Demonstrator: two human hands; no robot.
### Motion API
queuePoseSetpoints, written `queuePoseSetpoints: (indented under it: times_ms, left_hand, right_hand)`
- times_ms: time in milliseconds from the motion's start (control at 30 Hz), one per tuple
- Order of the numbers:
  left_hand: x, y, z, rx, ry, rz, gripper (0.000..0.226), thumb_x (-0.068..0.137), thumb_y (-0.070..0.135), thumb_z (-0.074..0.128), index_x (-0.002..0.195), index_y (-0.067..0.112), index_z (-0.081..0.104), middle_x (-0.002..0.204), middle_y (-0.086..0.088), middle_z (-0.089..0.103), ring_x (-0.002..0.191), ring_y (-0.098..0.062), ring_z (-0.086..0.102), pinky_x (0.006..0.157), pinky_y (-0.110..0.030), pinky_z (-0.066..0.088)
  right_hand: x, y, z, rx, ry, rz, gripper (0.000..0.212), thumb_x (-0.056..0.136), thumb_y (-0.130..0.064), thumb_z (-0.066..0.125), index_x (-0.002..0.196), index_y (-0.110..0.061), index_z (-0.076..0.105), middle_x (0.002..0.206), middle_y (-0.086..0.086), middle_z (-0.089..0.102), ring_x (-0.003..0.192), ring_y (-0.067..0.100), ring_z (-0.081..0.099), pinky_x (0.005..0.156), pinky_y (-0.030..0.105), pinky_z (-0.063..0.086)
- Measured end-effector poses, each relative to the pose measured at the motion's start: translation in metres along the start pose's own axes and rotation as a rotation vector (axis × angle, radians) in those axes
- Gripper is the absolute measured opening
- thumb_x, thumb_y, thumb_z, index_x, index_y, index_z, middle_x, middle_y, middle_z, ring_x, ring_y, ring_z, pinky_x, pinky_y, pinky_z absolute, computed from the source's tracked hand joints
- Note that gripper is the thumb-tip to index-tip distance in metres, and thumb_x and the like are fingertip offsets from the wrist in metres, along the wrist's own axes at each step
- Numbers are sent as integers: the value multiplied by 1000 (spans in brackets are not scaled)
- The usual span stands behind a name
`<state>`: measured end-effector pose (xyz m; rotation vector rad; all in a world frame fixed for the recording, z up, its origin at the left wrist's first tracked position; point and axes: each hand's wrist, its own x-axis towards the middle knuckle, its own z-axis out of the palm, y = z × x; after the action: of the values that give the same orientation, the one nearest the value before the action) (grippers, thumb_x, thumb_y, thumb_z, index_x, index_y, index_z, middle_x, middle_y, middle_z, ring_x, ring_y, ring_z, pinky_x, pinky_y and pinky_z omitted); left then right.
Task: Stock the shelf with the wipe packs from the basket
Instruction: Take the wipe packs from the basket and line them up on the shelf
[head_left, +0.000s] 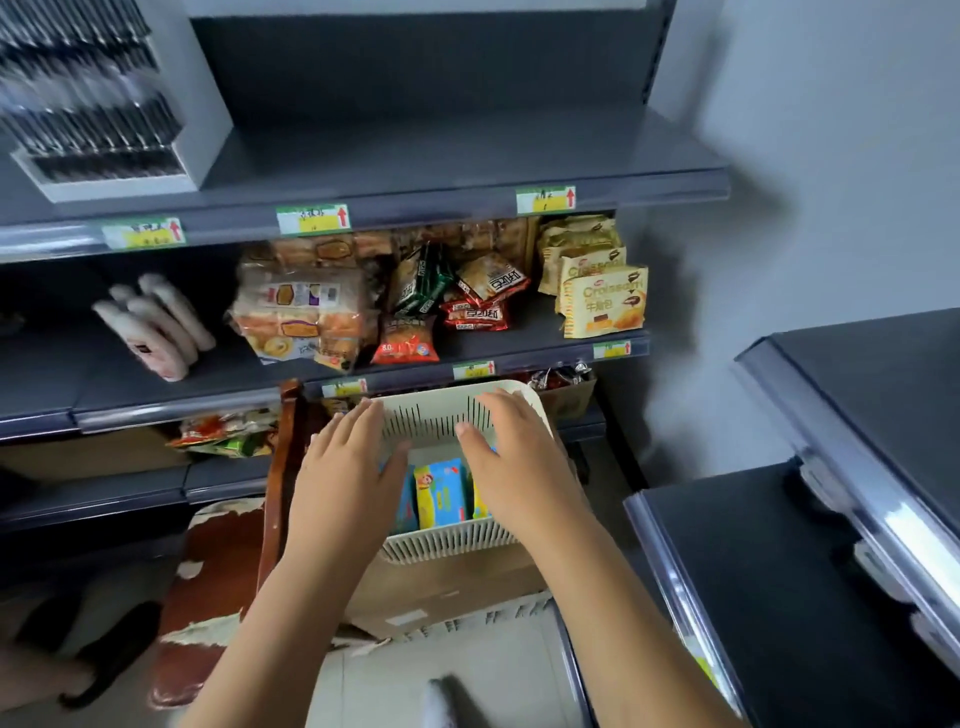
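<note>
Right, both hands are down over the basket (447, 540), a pale slotted plastic one that sits on top of a cardboard box (441, 592) in front of the lower shelves. The left hand (348, 467) lies flat over the basket's left edge, fingers straight and close together, holding nothing. The right hand (514, 462) is the same on the other side: fingers stretched forward toward the far rim, palm down, nothing gripped. Whether either palm actually touches the rim, I cannot tell from here.

Between the two hands the wipe packs (440, 491) stand upright inside the basket, blue and yellow, packed side by side and partly covered by the hands.

Above, the upper shelf (415, 156) is dark grey, with a white display box (119, 176) at its left end. The middle shelf (545, 327) carries food: bread packs (301, 312) left of centre, red snack packs (475, 312) beside them, and yellow croissant packs (605, 306) at the right end. Price tags (313, 219) are clipped along the shelf edges.
</note>
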<state>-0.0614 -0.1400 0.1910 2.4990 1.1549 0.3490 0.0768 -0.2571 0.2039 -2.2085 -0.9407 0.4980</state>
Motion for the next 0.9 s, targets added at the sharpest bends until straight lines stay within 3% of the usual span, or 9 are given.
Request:
queuePoseSetpoints:
  times_ms: [100, 333, 433, 500, 567, 633, 733, 767, 900]
  left_hand:
    - [18, -29, 17, -69, -124, -35, 60, 102, 38, 55, 157, 22, 37, 160, 2, 41, 148, -22, 34, 121, -41, 30]
    - [46, -67, 57, -350, -272, -212, 49, 101, 29, 58, 149, 26, 48, 146, -1, 56, 125, -23, 58, 103, -40, 50]
    - [63, -72, 79, -234, -344, -177, 47, 99, 31, 57, 145, 25, 49, 142, -4, 59, 122, -27, 59, 99, -42, 51]
    - [75, -71, 93, -32, -391, -80, 53, 100, 38, 56, 149, 22, 44, 151, -2, 51, 137, -27, 47, 113, -42, 41]
    - [90, -67, 110, 118, -451, 13, 58, 101, 42, 54, 152, 21, 40, 159, 0, 42, 147, -25, 35, 121, -42, 27]
    - [104, -63, 133, 185, -523, 51, 59, 100, 42, 55, 152, 20, 38, 160, 0, 40, 149, -25, 32, 122, -42, 23]
    - [119, -65, 170, 224, -610, 46, 59, 96, 40, 61, 147, 18, 42, 156, -2, 43, 146, -26, 35, 119, -42, 28]
    - [123, -66, 182, 234, -643, 41, 58, 95, 37, 63, 146, 17, 43, 154, -3, 45, 144, -26, 37, 118, -42, 30]
    - [134, -70, 216, 303, -742, 21, 55, 86, 7, 62, 138, 13, 47, 142, -7, 51, 134, -28, 45, 107, -41, 41]
  right_hand:
    - [15, 1, 15, 277, -86, 243, 50, 101, -55, 46, 147, -35, 45, 151, -16, 44, 138, 13, 45, 109, 37, 40]
    - [53, 38, 48, 416, -14, 541, 31, 92, -53, 51, 114, -33, 62, 113, -7, 67, 103, 21, 67, 96, 49, 56]
    - [73, 59, 66, 436, -3, 651, 33, 93, -45, 54, 117, -25, 64, 109, -3, 67, 98, 21, 67, 90, 44, 58]
    - [84, 70, 77, 444, -18, 730, 18, 98, -32, 55, 98, -16, 63, 97, 6, 65, 86, 24, 64, 76, 35, 54]
    - [93, 88, 92, 402, -8, 779, 20, 97, -24, 57, 83, -11, 58, 92, 11, 65, 82, 28, 62, 72, 36, 49]
    - [99, 107, 111, 352, 38, 770, 11, 94, -19, 59, 88, -11, 62, 95, 10, 67, 86, 30, 63, 72, 35, 47]
    - [106, 134, 137, 183, 42, 661, 25, 92, -19, 64, 116, -12, 68, 115, 3, 66, 110, 28, 63, 87, 35, 48]
    - [109, 141, 143, 136, 44, 638, 28, 89, -21, 67, 116, -13, 68, 114, 1, 67, 109, 27, 64, 84, 33, 49]
    - [133, 171, 156, 112, -14, 692, 29, 73, -28, 83, 92, -13, 66, 87, 3, 69, 77, 22, 66, 59, 29, 45]
